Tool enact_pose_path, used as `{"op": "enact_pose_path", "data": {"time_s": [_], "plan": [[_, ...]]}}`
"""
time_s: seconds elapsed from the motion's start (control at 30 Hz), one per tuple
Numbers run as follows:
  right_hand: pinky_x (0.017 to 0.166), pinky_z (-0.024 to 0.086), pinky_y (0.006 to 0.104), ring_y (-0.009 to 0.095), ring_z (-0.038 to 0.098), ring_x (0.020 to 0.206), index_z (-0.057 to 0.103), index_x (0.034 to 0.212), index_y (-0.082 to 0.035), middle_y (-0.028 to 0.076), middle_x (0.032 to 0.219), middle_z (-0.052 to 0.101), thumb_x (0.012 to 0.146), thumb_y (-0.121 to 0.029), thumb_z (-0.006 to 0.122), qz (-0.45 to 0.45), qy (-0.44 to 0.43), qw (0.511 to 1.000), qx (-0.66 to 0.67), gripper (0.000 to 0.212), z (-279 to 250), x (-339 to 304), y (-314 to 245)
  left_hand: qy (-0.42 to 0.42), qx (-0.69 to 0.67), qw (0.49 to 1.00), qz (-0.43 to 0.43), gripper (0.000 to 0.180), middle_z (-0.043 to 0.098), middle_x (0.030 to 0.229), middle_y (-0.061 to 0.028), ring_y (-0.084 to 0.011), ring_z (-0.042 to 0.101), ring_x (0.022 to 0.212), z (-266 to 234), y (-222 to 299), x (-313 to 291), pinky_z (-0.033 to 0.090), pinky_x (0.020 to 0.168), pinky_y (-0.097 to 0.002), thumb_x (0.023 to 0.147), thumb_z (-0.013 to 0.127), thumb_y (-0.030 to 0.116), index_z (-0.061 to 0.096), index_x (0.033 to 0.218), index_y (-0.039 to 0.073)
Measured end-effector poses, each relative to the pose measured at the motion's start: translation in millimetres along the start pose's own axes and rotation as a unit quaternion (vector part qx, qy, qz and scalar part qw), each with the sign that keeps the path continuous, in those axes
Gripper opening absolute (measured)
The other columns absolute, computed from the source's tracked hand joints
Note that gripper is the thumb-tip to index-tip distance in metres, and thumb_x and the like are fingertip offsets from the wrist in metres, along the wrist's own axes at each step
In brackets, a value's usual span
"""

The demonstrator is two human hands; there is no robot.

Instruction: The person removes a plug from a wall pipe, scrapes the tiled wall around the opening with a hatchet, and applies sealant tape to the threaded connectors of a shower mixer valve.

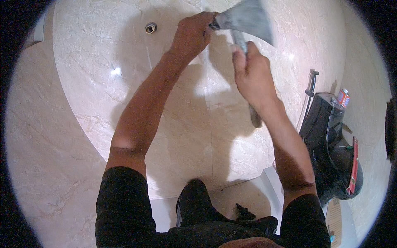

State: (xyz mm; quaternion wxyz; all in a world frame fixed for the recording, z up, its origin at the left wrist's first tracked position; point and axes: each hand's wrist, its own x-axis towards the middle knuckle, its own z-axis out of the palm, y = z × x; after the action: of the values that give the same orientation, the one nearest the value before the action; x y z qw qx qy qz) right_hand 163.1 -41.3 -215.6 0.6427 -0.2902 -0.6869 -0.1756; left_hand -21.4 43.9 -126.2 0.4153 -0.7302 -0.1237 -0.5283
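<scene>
Both my hands are raised in front of a glossy, marble-patterned tiled wall [178,136]. My left hand [191,36] is closed round the dark handle of a wide putty knife [250,20], its grey, smeared blade fanning out to the right. In my right hand [255,72] is a narrow grey-ended hand tool [256,118], whose brown handle end sticks out below my palm. Its upper end meets or overlaps the putty knife near the blade's narrow part; blur hides whether they touch. Left of my left hand, a round brass-coloured pipe fitting [151,28] sits in the wall.
On the right are a black bag [324,120], a red-and-white can [343,98], a long red strip-like tool [353,165] and a cardboard piece [333,219]. A black rod [309,93] leans there. Down by my legs, a small black object [245,212] lies on a pale surface.
</scene>
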Motion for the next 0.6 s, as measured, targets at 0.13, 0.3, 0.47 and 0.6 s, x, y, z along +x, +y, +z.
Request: {"op": "enact_pose_path", "data": {"time_s": [0.13, 0.3, 0.47, 0.6], "plan": [[0.059, 0.049, 0.0473, 0.043, 0.063, 0.062, 0.054, 0.096, 0.006, 0.027, 0.068, 0.060, 0.106, -0.030, 0.051, 0.044, 0.010, 0.994, 0.098, 0.037, 2, -10, -9, -0.027, -0.020, 0.997, -0.068, 0.025, 0.073, 0.104, -0.0182, -0.0393, 0.070, 0.095, -5, -1, -1, 0.056, 0.088, -0.0451, 0.086, 0.068, 0.010, 0.069, 0.111, 0.005], [0.047, 0.045, 0.0369, 0.020, 0.056, 0.051, 0.053, 0.093, 0.001, 0.010, 0.059, 0.052, 0.107, -0.033, 0.051, 0.034, -0.026, 0.998, 0.053, 0.036, -1, 10, 3, -0.067, 0.050, 0.996, -0.013, 0.023, 0.073, 0.099, -0.0184, -0.0415, 0.069, 0.091, -3, -30, 8, 0.055, 0.083, -0.0475, 0.087, 0.069, 0.010, 0.070, 0.110, 0.006], [0.042, 0.041, 0.0279, 0.009, 0.050, 0.046, 0.052, 0.094, -0.004, 0.000, 0.062, 0.051, 0.108, -0.036, 0.048, 0.064, -0.002, 0.991, 0.118, 0.036, -29, 5, -16, -0.095, -0.311, 0.921, -0.215, 0.011, 0.071, 0.092, -0.0045, -0.0115, 0.064, 0.080, -35, -16, 18, 0.053, 0.072, -0.0283, 0.097, 0.065, 0.002, 0.068, 0.107, -0.003], [0.043, 0.042, 0.0303, 0.011, 0.051, 0.046, 0.053, 0.092, -0.002, 0.002, 0.059, 0.050, 0.108, -0.036, 0.049, 0.043, -0.021, 0.994, 0.094, 0.037, -29, 13, -15, -0.144, -0.272, 0.936, -0.173, 0.011, 0.068, 0.088, -0.0042, -0.0121, 0.063, 0.078, -49, -8, 41, 0.054, 0.072, -0.0294, 0.099, 0.062, 0.004, 0.067, 0.106, -0.003]]}}
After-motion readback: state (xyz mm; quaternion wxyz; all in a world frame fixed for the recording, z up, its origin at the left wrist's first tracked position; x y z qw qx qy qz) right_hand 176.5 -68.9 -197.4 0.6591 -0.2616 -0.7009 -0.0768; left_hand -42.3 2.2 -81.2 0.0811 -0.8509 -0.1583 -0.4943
